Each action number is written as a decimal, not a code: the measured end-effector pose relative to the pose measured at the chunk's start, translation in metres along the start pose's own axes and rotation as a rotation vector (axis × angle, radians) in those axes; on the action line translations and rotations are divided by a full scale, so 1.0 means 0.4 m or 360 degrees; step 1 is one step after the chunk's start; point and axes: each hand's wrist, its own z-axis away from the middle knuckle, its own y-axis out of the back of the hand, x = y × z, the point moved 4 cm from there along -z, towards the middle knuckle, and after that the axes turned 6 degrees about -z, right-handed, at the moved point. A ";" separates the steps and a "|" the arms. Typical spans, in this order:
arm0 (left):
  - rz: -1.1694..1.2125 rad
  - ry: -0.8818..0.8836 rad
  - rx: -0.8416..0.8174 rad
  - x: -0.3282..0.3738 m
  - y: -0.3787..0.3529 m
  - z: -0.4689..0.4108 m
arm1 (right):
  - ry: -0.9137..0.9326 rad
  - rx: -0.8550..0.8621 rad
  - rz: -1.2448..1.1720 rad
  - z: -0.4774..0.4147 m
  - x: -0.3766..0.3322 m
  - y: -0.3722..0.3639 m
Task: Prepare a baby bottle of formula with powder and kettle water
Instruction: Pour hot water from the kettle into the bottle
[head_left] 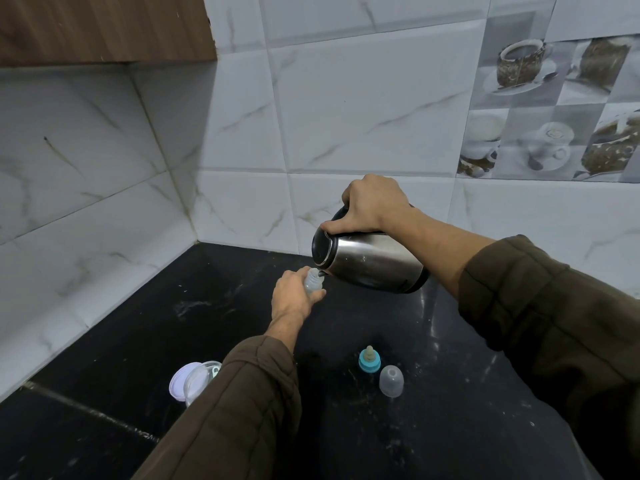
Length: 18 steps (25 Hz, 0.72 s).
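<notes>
We cannot see most of the bottle (313,284), because the left hand (294,296) covers it. The sleeve (242,393) hides part of the powder container (194,379) at lower left. Any water stream is too small to tell.

- Counter (450,427): black polished stone, scuffed with pale streaks and specks; a light grout seam crosses its near left part.
- Walls (346,109): white marble-look tiles with grey-brown veining, meeting in a corner at left of centre.
- Decorative tiles (554,109): upper right, printed with cups and saucers.
- Cabinet (104,26): wood-grain underside, upper left.
- Light: even, dim, cool.
</notes>
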 end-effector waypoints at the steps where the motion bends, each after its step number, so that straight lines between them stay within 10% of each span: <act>1: -0.0001 0.0001 0.0000 -0.001 -0.002 -0.002 | 0.0001 0.0001 -0.0004 0.001 0.000 0.000; 18: 0.0022 0.0014 -0.0019 0.004 -0.006 0.002 | -0.0001 -0.0002 0.0013 0.009 0.003 0.007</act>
